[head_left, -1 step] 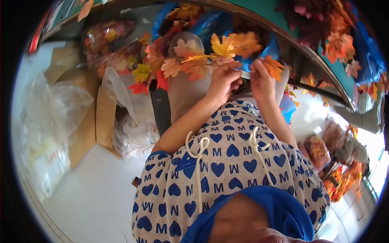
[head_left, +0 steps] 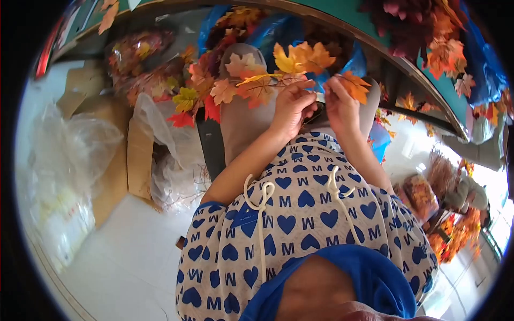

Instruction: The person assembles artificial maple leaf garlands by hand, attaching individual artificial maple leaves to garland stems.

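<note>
Head | pinching white strip [head_left: 320, 98] in left hand [head_left: 289, 111]; curling right hand [head_left: 344, 107] beside it, cannot tell on what | autumn leaves [head_left: 257, 90] across knees [head_left: 235, 123], below table [head_left: 348, 10] edge | barely changed since previous frame, suggesting same handling step

We tag this as a workshop: green desk [head_left: 348, 12] with orange leaves [head_left: 446, 53] on it, bagged leaves [head_left: 420, 197], cardboard box [head_left: 138, 160], clear plastic bags [head_left: 67, 160].

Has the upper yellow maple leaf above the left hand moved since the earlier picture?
No: measured against the green table, the upper yellow maple leaf shows no clear shift either way.
</note>
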A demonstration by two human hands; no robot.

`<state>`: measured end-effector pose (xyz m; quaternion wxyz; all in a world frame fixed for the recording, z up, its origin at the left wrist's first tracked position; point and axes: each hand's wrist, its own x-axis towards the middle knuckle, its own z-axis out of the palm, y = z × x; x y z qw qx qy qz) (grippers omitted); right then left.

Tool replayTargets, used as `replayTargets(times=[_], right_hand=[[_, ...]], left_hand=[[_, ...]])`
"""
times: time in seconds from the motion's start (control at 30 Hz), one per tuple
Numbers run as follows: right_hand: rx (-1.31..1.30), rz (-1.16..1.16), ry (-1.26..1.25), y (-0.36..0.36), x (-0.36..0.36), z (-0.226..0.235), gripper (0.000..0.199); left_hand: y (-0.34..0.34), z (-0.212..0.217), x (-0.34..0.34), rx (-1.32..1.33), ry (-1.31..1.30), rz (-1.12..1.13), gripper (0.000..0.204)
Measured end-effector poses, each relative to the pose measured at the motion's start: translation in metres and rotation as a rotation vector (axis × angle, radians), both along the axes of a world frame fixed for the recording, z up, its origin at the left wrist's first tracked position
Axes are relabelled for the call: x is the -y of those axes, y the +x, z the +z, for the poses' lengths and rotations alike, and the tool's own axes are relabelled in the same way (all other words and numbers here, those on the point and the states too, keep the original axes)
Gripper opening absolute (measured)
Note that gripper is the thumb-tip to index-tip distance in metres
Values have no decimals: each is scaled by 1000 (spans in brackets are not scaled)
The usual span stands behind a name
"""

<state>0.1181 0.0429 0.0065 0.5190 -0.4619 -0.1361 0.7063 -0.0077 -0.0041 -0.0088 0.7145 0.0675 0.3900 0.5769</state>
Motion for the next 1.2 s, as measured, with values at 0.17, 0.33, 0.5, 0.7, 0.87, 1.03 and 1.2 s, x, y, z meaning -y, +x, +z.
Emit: replayTargets(times=[0.17, 0.33, 0.5, 0.7, 0.87, 1.03, 1.2], right_hand=[[-56, 27, -53, -2, 5, 1, 18], [-129, 44, -86, -2, 10, 2, 14], [-129, 54, -66, -2, 10, -1, 15], [-137, 21, -69, -4, 10, -4, 19], [-112, 58, -26, -4, 11, -11, 21], [-86, 86, 18, -2, 15, -15, 24], [-10, 109, 60, -5, 15, -9, 25]], left_hand=[[6, 8, -8, 48, 71, 78, 37], [7, 5, -7, 32, 119, 76, 37], [7, 6, -7, 12, 116, 68, 37], [7, 5, -8, 3, 111, 58, 38], [6, 0, -8, 7, 122, 64, 37], [7, 6, -9, -18, 107, 56, 39], [1, -1, -13, -74, 110, 47, 36]])
